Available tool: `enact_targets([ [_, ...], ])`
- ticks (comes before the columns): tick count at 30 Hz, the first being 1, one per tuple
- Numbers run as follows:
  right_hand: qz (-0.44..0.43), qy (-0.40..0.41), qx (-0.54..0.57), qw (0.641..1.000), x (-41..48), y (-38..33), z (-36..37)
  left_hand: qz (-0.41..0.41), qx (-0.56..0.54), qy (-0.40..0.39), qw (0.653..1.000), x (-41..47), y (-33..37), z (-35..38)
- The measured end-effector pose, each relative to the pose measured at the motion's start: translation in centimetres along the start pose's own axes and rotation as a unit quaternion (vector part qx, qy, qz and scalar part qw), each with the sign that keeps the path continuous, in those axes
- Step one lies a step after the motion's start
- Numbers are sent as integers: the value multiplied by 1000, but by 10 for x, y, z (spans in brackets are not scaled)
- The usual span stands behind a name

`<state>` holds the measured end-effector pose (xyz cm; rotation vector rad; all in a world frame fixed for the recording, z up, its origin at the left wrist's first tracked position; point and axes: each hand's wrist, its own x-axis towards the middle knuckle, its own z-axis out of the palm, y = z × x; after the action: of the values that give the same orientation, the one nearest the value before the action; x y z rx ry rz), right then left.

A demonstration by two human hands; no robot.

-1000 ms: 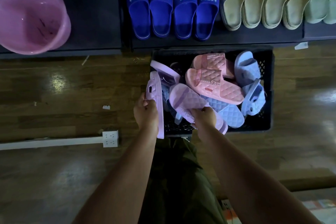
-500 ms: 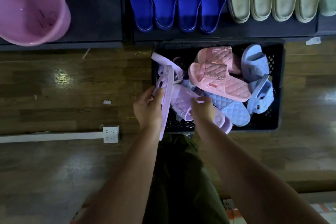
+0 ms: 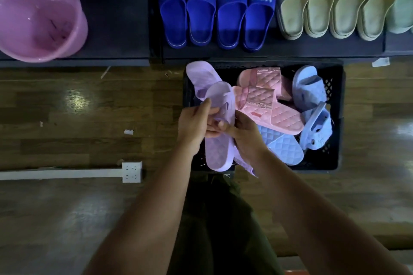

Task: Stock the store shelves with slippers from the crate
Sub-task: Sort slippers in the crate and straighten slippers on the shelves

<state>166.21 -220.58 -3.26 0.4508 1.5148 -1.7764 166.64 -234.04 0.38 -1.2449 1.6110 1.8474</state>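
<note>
A black plastic crate (image 3: 335, 105) on the floor holds pink slippers (image 3: 268, 105), light blue slippers (image 3: 310, 89) and one lilac slipper (image 3: 199, 76) at its far left corner. Over the crate's near left corner my left hand (image 3: 194, 125) grips a lilac slipper (image 3: 220, 147), sole side down, by its strap. My right hand (image 3: 245, 138) closes on a second lilac slipper (image 3: 248, 166) tucked under the first; only its edge shows. The dark shelf (image 3: 335, 48) above carries blue slippers (image 3: 216, 9) and beige slippers (image 3: 330, 2).
A pink plastic basin (image 3: 38, 13) sits on the left shelf section (image 3: 116, 18). A white power strip (image 3: 131, 172) with its cable duct lies on the wooden floor to the left. Small paper scraps (image 3: 128, 131) lie nearby. Pale green slippers (image 3: 402, 4) are at the shelf's right end.
My left hand turned its lilac slipper from on edge to flat and moved it right. My right hand brought the second lilac slipper up under it, so the two hands meet.
</note>
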Motion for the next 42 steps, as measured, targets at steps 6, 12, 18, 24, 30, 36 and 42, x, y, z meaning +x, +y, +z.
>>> enact_targets([
  [6,6,80,-80,994,12,3,-25,205,280,118,930,58,13,-3],
  [12,14,110,-15,994,26,9,-48,287,466,102,831,133,35,5],
  [18,6,125,-12,992,24,8,-48,274,568,119,767,135,37,8],
  [24,45,202,12,978,-2,-12,-37,278,490,159,811,80,23,-17],
  [30,53,232,39,971,-48,-47,-14,255,315,221,887,-2,31,-32],
  [36,24,282,73,956,-84,-86,9,141,112,202,963,-81,31,-26],
  [42,26,280,27,959,-110,-107,18,129,-58,110,984,-128,40,-15],
])
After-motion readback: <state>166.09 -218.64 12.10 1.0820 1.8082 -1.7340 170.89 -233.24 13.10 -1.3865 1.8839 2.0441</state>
